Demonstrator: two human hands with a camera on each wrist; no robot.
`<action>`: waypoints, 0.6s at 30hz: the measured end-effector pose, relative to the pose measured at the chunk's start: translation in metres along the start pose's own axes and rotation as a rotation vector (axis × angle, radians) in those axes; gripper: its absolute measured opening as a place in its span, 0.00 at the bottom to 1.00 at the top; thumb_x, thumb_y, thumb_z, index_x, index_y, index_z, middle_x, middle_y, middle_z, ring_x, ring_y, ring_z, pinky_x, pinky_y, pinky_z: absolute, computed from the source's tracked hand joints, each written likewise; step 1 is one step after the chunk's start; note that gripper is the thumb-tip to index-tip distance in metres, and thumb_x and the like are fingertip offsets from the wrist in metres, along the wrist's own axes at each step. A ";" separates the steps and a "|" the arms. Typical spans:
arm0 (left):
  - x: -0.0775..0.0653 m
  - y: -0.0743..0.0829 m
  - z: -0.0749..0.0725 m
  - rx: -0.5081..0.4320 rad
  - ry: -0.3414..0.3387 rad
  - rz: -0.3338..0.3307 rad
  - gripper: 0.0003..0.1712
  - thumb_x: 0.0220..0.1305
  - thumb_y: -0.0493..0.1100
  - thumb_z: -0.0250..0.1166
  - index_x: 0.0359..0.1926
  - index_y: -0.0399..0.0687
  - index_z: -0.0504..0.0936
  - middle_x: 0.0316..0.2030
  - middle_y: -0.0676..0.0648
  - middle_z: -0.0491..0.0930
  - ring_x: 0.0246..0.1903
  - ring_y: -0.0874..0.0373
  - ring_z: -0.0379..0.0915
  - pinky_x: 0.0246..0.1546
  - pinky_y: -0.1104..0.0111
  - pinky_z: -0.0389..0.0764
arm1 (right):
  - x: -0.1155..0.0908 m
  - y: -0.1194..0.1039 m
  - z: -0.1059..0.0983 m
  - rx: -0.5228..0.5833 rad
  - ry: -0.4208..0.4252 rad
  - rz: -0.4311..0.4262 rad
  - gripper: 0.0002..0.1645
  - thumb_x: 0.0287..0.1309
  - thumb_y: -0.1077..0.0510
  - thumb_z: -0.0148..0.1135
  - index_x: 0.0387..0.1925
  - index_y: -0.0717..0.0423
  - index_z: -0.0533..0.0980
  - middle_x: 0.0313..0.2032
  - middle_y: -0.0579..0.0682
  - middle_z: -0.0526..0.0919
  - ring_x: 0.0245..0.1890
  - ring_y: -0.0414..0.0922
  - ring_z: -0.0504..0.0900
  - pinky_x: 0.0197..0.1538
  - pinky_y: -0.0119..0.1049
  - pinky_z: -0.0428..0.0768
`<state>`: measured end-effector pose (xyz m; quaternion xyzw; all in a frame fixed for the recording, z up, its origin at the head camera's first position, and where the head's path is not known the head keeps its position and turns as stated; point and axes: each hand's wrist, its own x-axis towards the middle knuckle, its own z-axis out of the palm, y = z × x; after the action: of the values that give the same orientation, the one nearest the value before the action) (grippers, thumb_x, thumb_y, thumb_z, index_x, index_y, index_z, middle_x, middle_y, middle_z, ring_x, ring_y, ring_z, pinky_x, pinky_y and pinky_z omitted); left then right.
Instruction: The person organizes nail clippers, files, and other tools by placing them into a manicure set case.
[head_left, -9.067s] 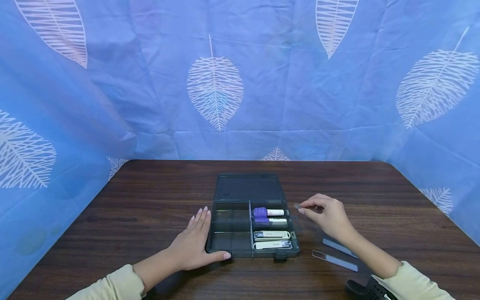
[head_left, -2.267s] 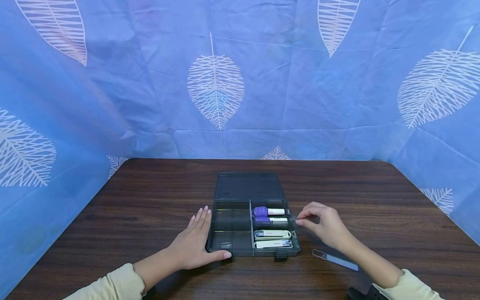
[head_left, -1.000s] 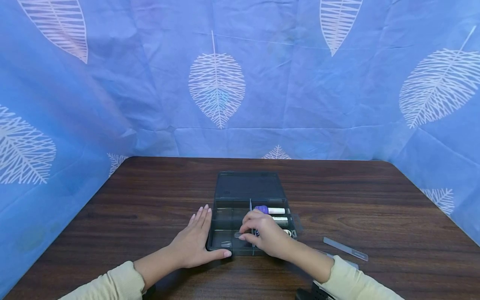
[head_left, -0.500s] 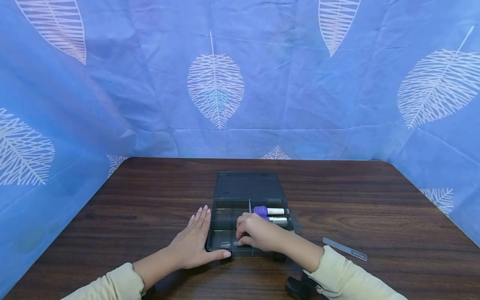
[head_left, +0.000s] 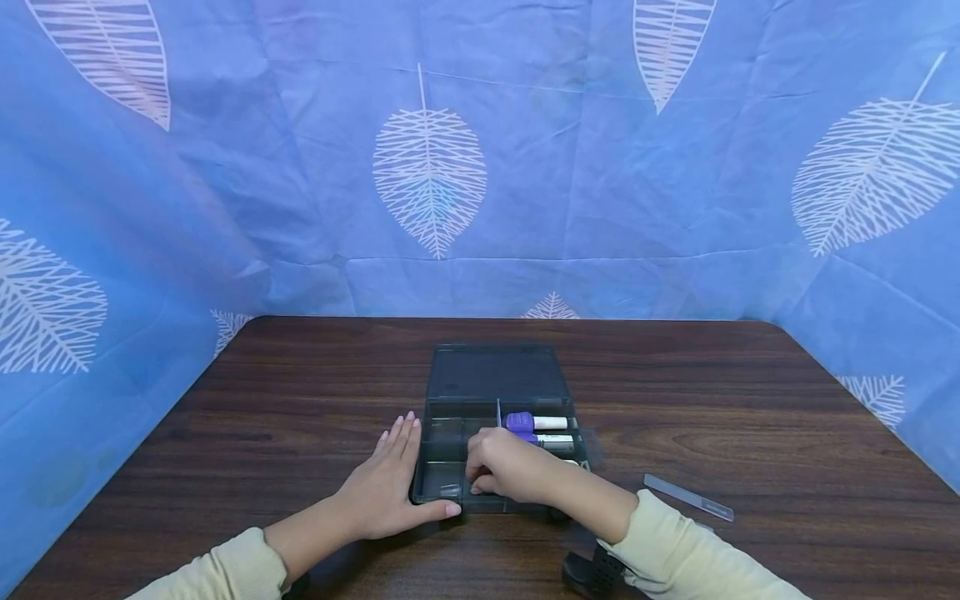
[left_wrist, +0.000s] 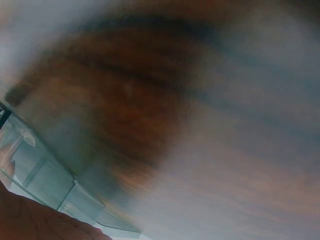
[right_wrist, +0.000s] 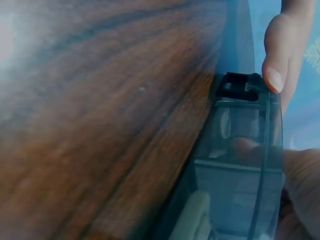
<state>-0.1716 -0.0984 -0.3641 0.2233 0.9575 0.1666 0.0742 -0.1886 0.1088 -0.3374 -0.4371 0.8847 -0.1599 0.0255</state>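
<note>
A dark translucent compartment case [head_left: 498, 372] lies with its lid folded back. My left hand [head_left: 378, 492] rests flat along its left side, thumb across the front corner. My right hand [head_left: 517, 467] reaches into the front left part, fingertips curled down. Through the wall in the right wrist view, a fingertip meets a faint clear piece [right_wrist: 217, 153]; the head view hides it. Another small clear piece [head_left: 448, 490] lies in the front left compartment. Two purple nail polish bottles [head_left: 519, 422] with white caps lie at the right; the nail clippers below them are mostly covered by my right hand.
Right of the case lies a nail file [head_left: 688, 497]; a second one is nearly hidden by my right sleeve [head_left: 682, 550]. A thin clear item [head_left: 594, 447] sits by the case's right edge. A blue leaf-patterned cloth [head_left: 300, 167] hangs behind the table.
My right hand has come from beside the case into its front left part with a small clear piece, lately shifting slightly left. My left hand has stayed put.
</note>
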 end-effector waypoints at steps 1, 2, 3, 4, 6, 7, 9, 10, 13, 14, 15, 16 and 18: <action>0.000 0.000 0.000 0.001 -0.001 -0.001 0.65 0.50 0.77 0.54 0.71 0.33 0.44 0.71 0.34 0.42 0.72 0.42 0.37 0.68 0.50 0.52 | -0.002 0.001 0.000 0.031 0.029 -0.008 0.02 0.50 0.62 0.67 0.26 0.56 0.84 0.26 0.43 0.81 0.29 0.33 0.74 0.35 0.20 0.75; 0.000 0.000 0.000 0.002 -0.002 -0.004 0.65 0.49 0.77 0.54 0.71 0.33 0.44 0.72 0.35 0.42 0.72 0.42 0.37 0.68 0.50 0.51 | -0.004 0.001 0.000 0.057 0.061 -0.011 0.03 0.50 0.62 0.67 0.28 0.57 0.84 0.28 0.44 0.81 0.31 0.34 0.76 0.36 0.21 0.76; 0.000 0.000 0.000 0.004 -0.002 -0.006 0.65 0.49 0.77 0.53 0.71 0.33 0.45 0.72 0.35 0.42 0.72 0.42 0.37 0.69 0.50 0.51 | -0.006 0.002 0.000 0.076 0.095 -0.010 0.04 0.51 0.62 0.66 0.29 0.58 0.84 0.29 0.45 0.82 0.33 0.35 0.77 0.38 0.21 0.76; 0.000 0.000 0.000 0.003 -0.002 -0.007 0.65 0.49 0.78 0.53 0.71 0.33 0.45 0.72 0.35 0.42 0.72 0.42 0.37 0.69 0.50 0.51 | -0.008 0.002 -0.001 0.093 0.134 -0.007 0.05 0.51 0.62 0.66 0.31 0.59 0.84 0.31 0.46 0.83 0.34 0.37 0.78 0.39 0.22 0.77; 0.000 0.001 0.000 0.004 -0.004 -0.008 0.65 0.49 0.78 0.53 0.71 0.33 0.45 0.72 0.35 0.42 0.72 0.43 0.37 0.69 0.50 0.51 | -0.014 0.003 -0.002 0.101 0.215 0.002 0.05 0.51 0.62 0.66 0.32 0.59 0.84 0.32 0.47 0.83 0.36 0.40 0.79 0.40 0.25 0.79; 0.001 0.001 0.000 0.005 -0.005 -0.009 0.65 0.49 0.78 0.53 0.71 0.33 0.45 0.72 0.35 0.42 0.72 0.43 0.37 0.69 0.50 0.51 | -0.016 0.004 -0.003 0.099 0.254 0.010 0.06 0.51 0.62 0.66 0.32 0.59 0.84 0.33 0.47 0.83 0.37 0.41 0.79 0.41 0.26 0.79; 0.000 0.001 -0.001 0.007 -0.003 -0.010 0.66 0.49 0.78 0.53 0.71 0.33 0.45 0.72 0.35 0.43 0.72 0.43 0.38 0.69 0.50 0.52 | -0.022 0.005 -0.005 0.091 0.320 0.032 0.06 0.52 0.61 0.65 0.33 0.59 0.84 0.34 0.47 0.83 0.38 0.42 0.79 0.41 0.27 0.79; 0.000 0.001 -0.001 0.008 -0.003 -0.010 0.66 0.49 0.78 0.53 0.71 0.33 0.45 0.72 0.35 0.43 0.72 0.43 0.38 0.69 0.51 0.52 | -0.025 0.005 -0.006 0.089 0.351 0.039 0.06 0.52 0.61 0.65 0.33 0.59 0.84 0.34 0.47 0.83 0.38 0.42 0.79 0.41 0.28 0.80; 0.000 0.002 -0.001 0.008 0.002 -0.015 0.66 0.48 0.78 0.54 0.71 0.33 0.45 0.72 0.35 0.43 0.72 0.43 0.39 0.69 0.51 0.52 | -0.035 0.008 -0.009 0.082 0.435 0.047 0.06 0.52 0.62 0.65 0.33 0.59 0.84 0.34 0.47 0.83 0.37 0.42 0.78 0.39 0.28 0.80; 0.000 0.002 -0.001 0.007 0.003 -0.016 0.66 0.48 0.78 0.54 0.71 0.33 0.44 0.72 0.35 0.43 0.72 0.43 0.38 0.69 0.51 0.52 | -0.039 0.010 -0.010 0.079 0.464 0.044 0.06 0.51 0.62 0.65 0.33 0.60 0.84 0.34 0.47 0.83 0.37 0.42 0.78 0.38 0.28 0.80; 0.000 0.002 -0.001 0.005 0.005 -0.016 0.66 0.48 0.78 0.54 0.71 0.34 0.44 0.72 0.35 0.44 0.72 0.43 0.39 0.69 0.51 0.52 | -0.042 0.011 -0.010 0.072 0.496 0.034 0.06 0.50 0.63 0.66 0.32 0.60 0.84 0.33 0.47 0.83 0.36 0.41 0.78 0.37 0.28 0.80; 0.000 0.002 -0.001 0.003 0.005 -0.016 0.66 0.48 0.78 0.54 0.71 0.34 0.44 0.72 0.35 0.44 0.72 0.43 0.39 0.69 0.51 0.52 | -0.046 0.013 -0.010 0.063 0.528 0.027 0.06 0.49 0.64 0.66 0.32 0.60 0.84 0.33 0.47 0.83 0.36 0.41 0.79 0.37 0.29 0.80; -0.001 0.002 -0.001 -0.002 0.002 -0.012 0.66 0.48 0.78 0.54 0.71 0.34 0.44 0.72 0.36 0.43 0.72 0.43 0.38 0.69 0.51 0.52 | -0.053 0.016 -0.011 0.045 0.587 0.021 0.06 0.46 0.66 0.68 0.31 0.59 0.84 0.32 0.46 0.83 0.35 0.41 0.79 0.37 0.30 0.80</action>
<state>-0.1705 -0.0977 -0.3624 0.2174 0.9587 0.1674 0.0747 -0.1706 0.1624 -0.3369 -0.3625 0.8549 -0.2990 -0.2200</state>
